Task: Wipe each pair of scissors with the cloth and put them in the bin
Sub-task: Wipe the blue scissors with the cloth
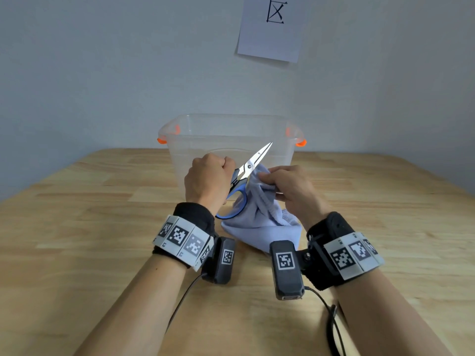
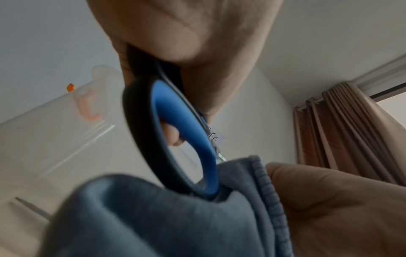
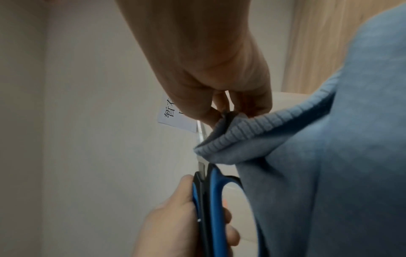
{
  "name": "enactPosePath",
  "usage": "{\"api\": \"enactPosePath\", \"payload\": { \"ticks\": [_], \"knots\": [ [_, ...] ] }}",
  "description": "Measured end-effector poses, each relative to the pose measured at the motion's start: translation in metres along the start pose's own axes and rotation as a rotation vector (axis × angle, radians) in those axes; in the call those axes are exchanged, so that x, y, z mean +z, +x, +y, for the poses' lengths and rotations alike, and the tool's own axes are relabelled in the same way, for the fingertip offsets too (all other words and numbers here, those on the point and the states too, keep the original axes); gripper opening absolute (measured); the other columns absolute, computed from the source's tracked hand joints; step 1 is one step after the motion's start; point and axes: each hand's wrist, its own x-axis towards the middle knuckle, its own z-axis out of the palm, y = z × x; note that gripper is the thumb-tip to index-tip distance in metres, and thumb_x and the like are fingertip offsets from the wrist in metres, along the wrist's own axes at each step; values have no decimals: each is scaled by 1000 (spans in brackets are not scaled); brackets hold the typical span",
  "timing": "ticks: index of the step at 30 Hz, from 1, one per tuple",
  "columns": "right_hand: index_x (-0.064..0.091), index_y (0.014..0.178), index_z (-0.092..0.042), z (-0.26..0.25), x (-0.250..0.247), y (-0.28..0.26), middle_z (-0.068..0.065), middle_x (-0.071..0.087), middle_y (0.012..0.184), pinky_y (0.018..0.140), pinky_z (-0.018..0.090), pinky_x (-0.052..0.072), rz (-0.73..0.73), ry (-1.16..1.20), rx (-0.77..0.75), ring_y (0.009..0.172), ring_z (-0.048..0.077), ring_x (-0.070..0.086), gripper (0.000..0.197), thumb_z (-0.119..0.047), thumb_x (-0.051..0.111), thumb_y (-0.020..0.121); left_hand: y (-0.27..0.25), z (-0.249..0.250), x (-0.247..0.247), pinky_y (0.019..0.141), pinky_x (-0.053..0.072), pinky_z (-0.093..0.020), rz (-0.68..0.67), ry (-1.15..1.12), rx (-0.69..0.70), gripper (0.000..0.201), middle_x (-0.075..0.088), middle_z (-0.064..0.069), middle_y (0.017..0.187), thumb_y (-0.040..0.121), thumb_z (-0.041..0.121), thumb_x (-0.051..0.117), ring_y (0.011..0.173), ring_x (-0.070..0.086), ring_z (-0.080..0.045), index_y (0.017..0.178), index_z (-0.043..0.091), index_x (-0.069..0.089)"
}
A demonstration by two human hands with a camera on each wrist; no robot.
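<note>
Both forearms wore tagged wristbands above a wooden table (image 1: pixel 77 253). At 9 o'clock, the left hand (image 1: pixel 208 179) fisted the blue-handled scissors (image 1: pixel 244 176), blades aimed at 1 o'clock. At 3 o'clock, the right hand (image 1: pixel 290 187) pinched a pale-blue cloth (image 1: pixel 257 217) against them, before the clear bin (image 1: pixel 205 140) at 12 o'clock.

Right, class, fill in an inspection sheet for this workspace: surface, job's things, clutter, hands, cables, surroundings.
Surface: wooden table, light planks.
Job's things: scissors, blades closed, tips pointing up toward the bin; blue cloth against the blades near the pivot, its lower end draping to the table; clear bin with orange latches, standing behind, looks empty.
Clutter: nothing seen.
Hands: left hand grips the scissors' handle; right hand pinches the cloth.
Cables: black cable trailing from each wrist camera.
Surroundings: pale wall, paper sign, brown curtain.
</note>
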Motion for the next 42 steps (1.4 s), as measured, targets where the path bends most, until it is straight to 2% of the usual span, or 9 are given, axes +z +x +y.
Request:
{"api": "enactPosePath", "payload": {
  "ticks": [4, 8, 11, 16, 22, 27, 31, 35, 42],
  "knots": [
    [68, 109, 6, -5, 4, 1, 19, 67, 104, 81, 31, 55, -172, 293, 91, 86, 24, 66, 21, 3, 57, 92, 0, -4, 4, 53, 48, -42, -24, -8, 24, 52, 43, -18, 49, 95, 24, 46, 55, 60, -42, 46, 8, 38],
    [62, 112, 3, -11, -1, -6, 15, 67, 98, 85, 27, 55, -403, 489, 108, 86, 22, 66, 29, 9, 39, 94, 1, -5, 5, 53, 48, -43, 8, -22, 32, 51, 54, -29, 58, 95, 23, 47, 57, 60, -44, 46, 8, 38],
    [56, 119, 6, -9, -5, -8, 17, 66, 100, 96, 33, 50, -488, 515, 89, 93, 26, 64, 35, 8, 48, 85, 2, -6, 3, 51, 46, -42, 13, -29, 37, 53, 43, -22, 49, 95, 24, 48, 54, 60, -43, 45, 9, 36],
    [58, 83, 1, -4, -2, -8, 11, 68, 71, 73, 26, 59, -419, 522, 56, 67, 18, 69, 20, 2, 44, 97, 0, -1, 1, 44, 24, -28, -32, 5, 38, 57, 32, -5, 40, 96, 21, 49, 38, 38, -29, 43, 11, 32],
    [68, 70, 1, 6, 7, -5, 13, 70, 69, 59, 18, 57, -233, 652, 23, 63, 16, 72, 28, 5, 55, 95, 1, -2, -2, 43, 31, -29, -75, -61, 71, 52, 28, -6, 41, 95, 20, 49, 43, 56, -38, 47, 8, 35],
    [66, 83, 2, 12, 15, -3, 18, 65, 90, 95, 30, 55, -342, 620, 13, 87, 23, 69, 13, -6, 62, 91, 2, -2, -3, 39, 38, -29, -111, -35, 86, 53, 37, -11, 44, 96, 24, 50, 42, 60, -34, 47, 8, 38],
    [70, 59, -10, 18, 18, -7, 9, 65, 72, 78, 26, 55, -302, 520, -83, 72, 17, 65, 41, -5, 57, 98, 3, -7, 0, 53, 50, -37, -223, -49, 19, 59, 42, -6, 42, 100, 38, 47, 49, 65, -35, 48, 11, 39],
    [69, 68, -2, 20, 20, -9, 11, 67, 72, 85, 28, 55, -266, 457, -103, 75, 19, 67, 31, -8, 59, 97, 8, -7, -1, 65, 47, -37, -305, 45, -49, 64, 52, -7, 55, 100, 58, 37, 65, 63, -33, 53, 15, 41],
    [65, 75, -3, 18, 23, -13, 9, 64, 74, 80, 20, 54, -327, 434, -166, 77, 15, 64, 28, -11, 56, 99, 1, -1, 6, 67, 35, -34, -79, 145, -70, 59, 58, -12, 73, 102, 53, 35, 71, 49, -34, 63, 13, 55]
  ]
}}
